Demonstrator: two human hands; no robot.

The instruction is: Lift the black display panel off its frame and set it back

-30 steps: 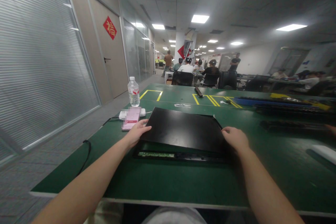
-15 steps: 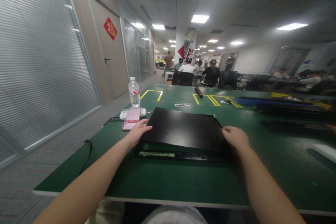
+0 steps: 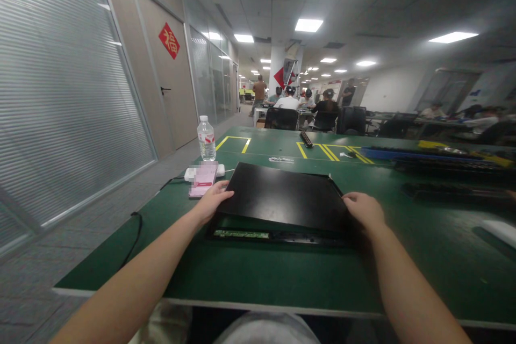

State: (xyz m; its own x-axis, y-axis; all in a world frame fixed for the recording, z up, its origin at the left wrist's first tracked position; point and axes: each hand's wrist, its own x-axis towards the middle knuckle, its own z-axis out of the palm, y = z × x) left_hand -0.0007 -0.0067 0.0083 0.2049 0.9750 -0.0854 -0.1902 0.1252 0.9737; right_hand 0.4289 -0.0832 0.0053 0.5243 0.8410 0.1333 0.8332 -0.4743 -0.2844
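Observation:
A flat black panel [image 3: 284,196] lies tilted over a shallow black chassis [image 3: 278,235] on the green table [image 3: 258,274]; a green circuit strip [image 3: 241,234] shows along the chassis front. My left hand [image 3: 213,201] grips the panel's left edge, thumb on top. My right hand [image 3: 365,210] is closed on the panel's right edge, fingers curled over it.
A pink phone [image 3: 202,179] lies left of the panel on a white block, with a water bottle [image 3: 206,138] behind it. Black and blue trays [image 3: 435,161] line the right side. A cable [image 3: 135,234] hangs off the left edge. Several people sit at far desks.
The hands and the panel have hardly moved. The view has shifted slightly.

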